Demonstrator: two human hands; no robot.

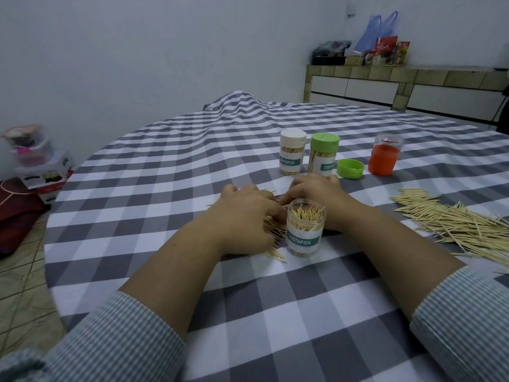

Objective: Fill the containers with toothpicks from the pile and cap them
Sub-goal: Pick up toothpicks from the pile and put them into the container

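An open clear toothpick container [305,229], labelled TOOTHPICK and partly filled, stands upright between my wrists. My left hand [245,216] lies palm down to its left, fingers curled over a small bunch of toothpicks [274,238] on the cloth. Behind the container, my right hand [316,194] has its fingers bent toward the left hand; what they touch is hidden. A big toothpick pile [451,221] spreads at the right. Further back stand a white-capped full container [292,152], a green-capped full container [323,154], a loose green cap [350,168] and an orange container [384,155].
The round table carries a grey-and-white checked cloth [192,166], bunched up at the far side. Boxes and a bag sit on the floor at the left [41,166]. A tiled counter with bags [385,70] runs along the back right wall.
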